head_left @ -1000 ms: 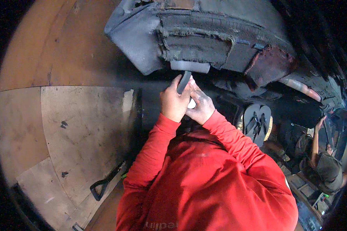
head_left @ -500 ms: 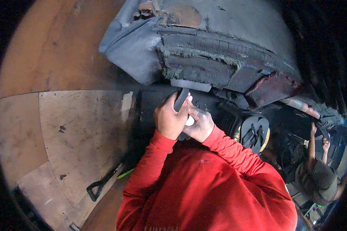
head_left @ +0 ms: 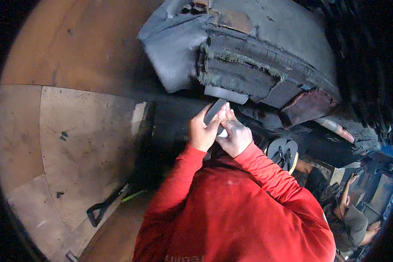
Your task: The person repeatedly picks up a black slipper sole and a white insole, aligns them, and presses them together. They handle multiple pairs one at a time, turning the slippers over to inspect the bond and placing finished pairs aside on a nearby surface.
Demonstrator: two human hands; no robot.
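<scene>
A dark grey flat strip (head_left: 215, 111), which looks like the edge of a sandal sole, is gripped between my two hands. My left hand (head_left: 201, 132) wraps its fingers and thumb round the near side of it. Pressed against the other side is my right hand (head_left: 237, 136), its fingers together and dusted pale. A small white part (head_left: 223, 132) shows between my palms. The strip's far end points up at a light grey roller (head_left: 226, 94) under the machine's worn, frayed cover (head_left: 238, 76); whether they touch I cannot tell.
Black flip-flops (head_left: 283, 153) rest to the right of my hands. Wooden panels (head_left: 87, 153) fill the left side, with a black handle (head_left: 98, 214) lower down. A dark red cloth flap (head_left: 309, 107) hangs at right. Another person (head_left: 351, 218) works at far right.
My hands and the strip appear slightly farther right, with the strip more slanted. The whole view has shifted a little. The other person's arms have changed position.
</scene>
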